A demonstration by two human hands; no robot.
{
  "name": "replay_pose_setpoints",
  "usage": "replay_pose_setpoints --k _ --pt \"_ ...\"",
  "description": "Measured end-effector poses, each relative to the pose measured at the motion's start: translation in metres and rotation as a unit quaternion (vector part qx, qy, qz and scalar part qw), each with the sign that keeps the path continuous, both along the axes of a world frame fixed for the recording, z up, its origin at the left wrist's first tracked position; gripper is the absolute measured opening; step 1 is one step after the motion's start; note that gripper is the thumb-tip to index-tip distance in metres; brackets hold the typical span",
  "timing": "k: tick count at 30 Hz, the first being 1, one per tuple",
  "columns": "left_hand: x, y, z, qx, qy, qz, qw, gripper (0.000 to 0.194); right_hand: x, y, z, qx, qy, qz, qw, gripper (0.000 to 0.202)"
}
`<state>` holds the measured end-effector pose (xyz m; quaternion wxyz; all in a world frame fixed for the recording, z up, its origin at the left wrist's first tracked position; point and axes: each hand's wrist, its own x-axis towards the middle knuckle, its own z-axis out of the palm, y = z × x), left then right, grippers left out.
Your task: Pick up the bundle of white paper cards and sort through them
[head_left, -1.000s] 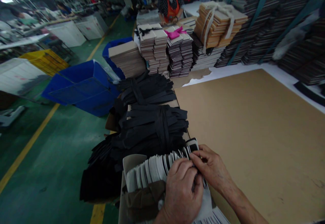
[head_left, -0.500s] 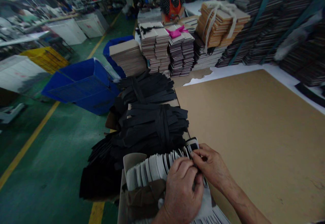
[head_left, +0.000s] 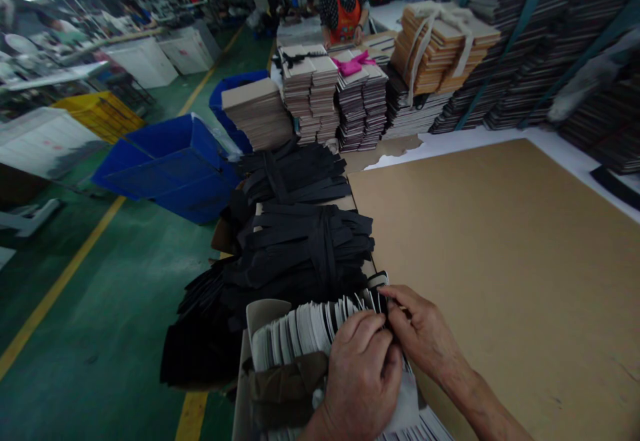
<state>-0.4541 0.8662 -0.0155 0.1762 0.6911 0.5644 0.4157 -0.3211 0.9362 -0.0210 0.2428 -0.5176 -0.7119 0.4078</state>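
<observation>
Head view showed the fanned row of white-and-black cards running left to right, standing in a cardboard box at the near edge; left hand and right hand both pinched cards at its right end.

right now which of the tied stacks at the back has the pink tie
The dark stack right of the black-tied stack; the big tan stack has pale straps.

Dim, murky picture; edges bent and blurred.
</observation>
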Motion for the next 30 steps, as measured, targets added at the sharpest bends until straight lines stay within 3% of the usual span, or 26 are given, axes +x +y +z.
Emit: replay_pose_setpoints --k 8,13,21,30 --pt "-0.0002 -0.0029 0.0022 -0.008 0.034 0.021 0.999 0.014 -0.0008 0.0004 -0.0001 -0.037 0.001 -0.007 0.999 0.029" --pt "0.0003 -0.0034 0.0011 -0.008 0.026 0.000 1.000 0.013 -0.0027 -0.0009 0.0003 -0.057 -0.010 -0.039 0.998 0.030" --pt "-0.0008 -0.0025 0.0019 -0.009 0.025 -0.006 1.000 0.014 -0.0003 -0.0029 0.0030 -0.009 0.005 0.011 1.000 0.021" --pt "-0.0029 -0.0024 0.0029 -0.016 0.022 -0.009 1.000 0.015 -0.0040 0.0006 0.0066 -0.031 -0.012 -0.011 0.999 0.020"
